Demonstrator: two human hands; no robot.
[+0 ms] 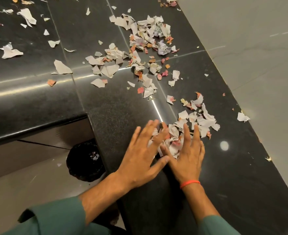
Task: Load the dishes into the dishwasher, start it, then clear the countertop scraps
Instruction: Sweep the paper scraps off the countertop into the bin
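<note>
Your left hand [143, 153] and right hand [187, 156] lie flat, side by side, on a black countertop [116, 106], fingers spread apart and thumbs almost touching. Between and under the fingertips sits a small heap of torn paper scraps [173, 138]. More scraps lie scattered farther away and to the left. A black bin [83, 160] stands on the floor, below the counter edge, near left.

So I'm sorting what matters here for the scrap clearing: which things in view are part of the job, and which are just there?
Part of the job:
left hand
right hand
paper scraps between the hands
scattered scraps farther up the countertop
black bin below the edge

Just there:
red wristband
grey floor
</note>
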